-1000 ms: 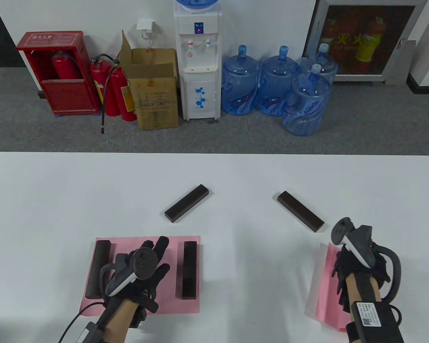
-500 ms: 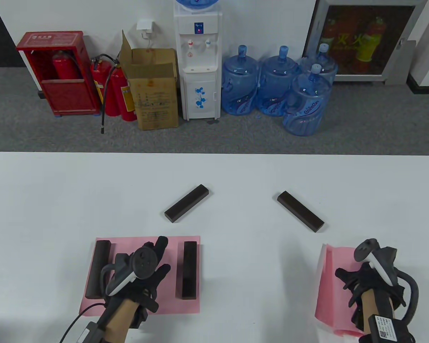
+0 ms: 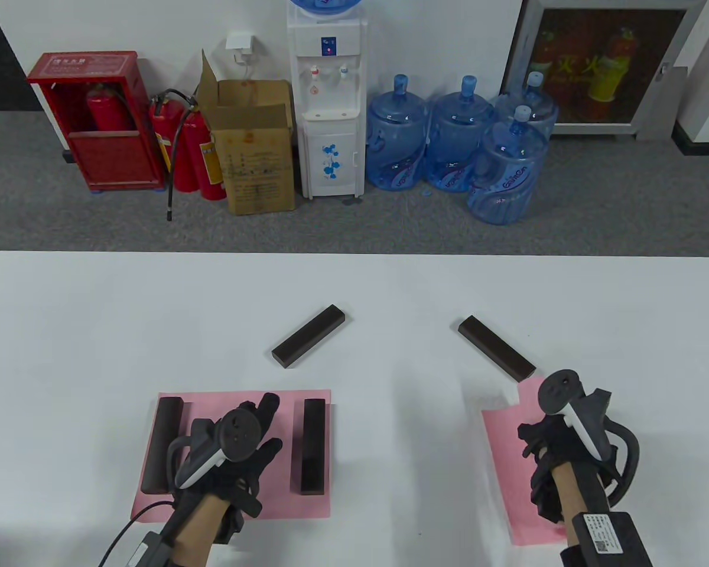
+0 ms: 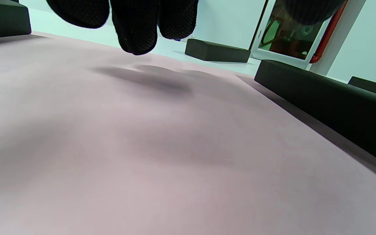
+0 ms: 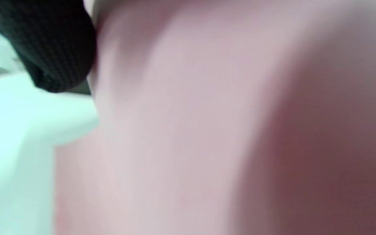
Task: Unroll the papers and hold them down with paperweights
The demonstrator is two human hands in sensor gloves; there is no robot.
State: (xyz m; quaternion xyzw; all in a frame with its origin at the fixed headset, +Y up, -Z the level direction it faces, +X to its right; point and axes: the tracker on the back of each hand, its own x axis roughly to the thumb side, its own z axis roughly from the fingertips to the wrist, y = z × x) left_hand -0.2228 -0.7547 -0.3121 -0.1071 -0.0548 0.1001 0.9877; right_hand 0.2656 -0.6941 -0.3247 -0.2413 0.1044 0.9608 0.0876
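Observation:
The left pink paper lies flat, with one dark paperweight on its left edge and another on its right edge. My left hand hovers over it between them, fingers spread just above the sheet. The right pink paper lies spread toward the left. My right hand is on it and holds it. In the blurred right wrist view a finger lies at the edge of the paper. Two loose paperweights lie farther back.
The white table has rounded far corners and its far edge faces the carpet. The right loose paperweight's near end lies close to the right paper's far corner. The left loose weight also shows in the left wrist view.
My right hand moved right, then back left and away from me. The right paper, curled before, now lies spread further left. The left hand barely moved.

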